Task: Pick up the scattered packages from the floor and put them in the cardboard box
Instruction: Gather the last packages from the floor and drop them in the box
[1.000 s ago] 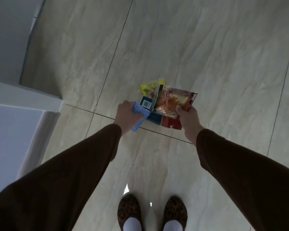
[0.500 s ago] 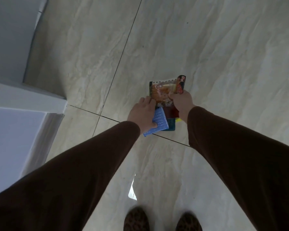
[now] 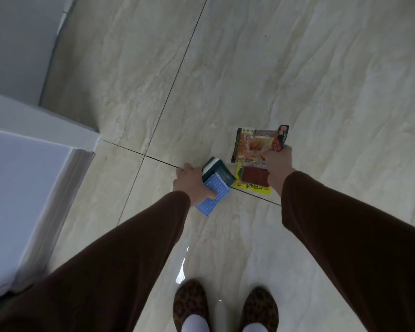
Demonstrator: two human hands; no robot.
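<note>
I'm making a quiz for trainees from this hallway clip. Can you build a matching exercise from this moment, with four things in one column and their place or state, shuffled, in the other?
Things:
1. light blue packet
2. orange snack bag
3. yellow-edged packet
4. leopard-print shoes

Place or state:
A. at the bottom of the view, on the tiled floor
B. gripped in the left hand together with a dark teal box
C. pinched at its corner by the right hand
D. just below the orange bag, beside the right wrist

Pairs: 1-B, 2-C, 3-D, 4-A
</note>
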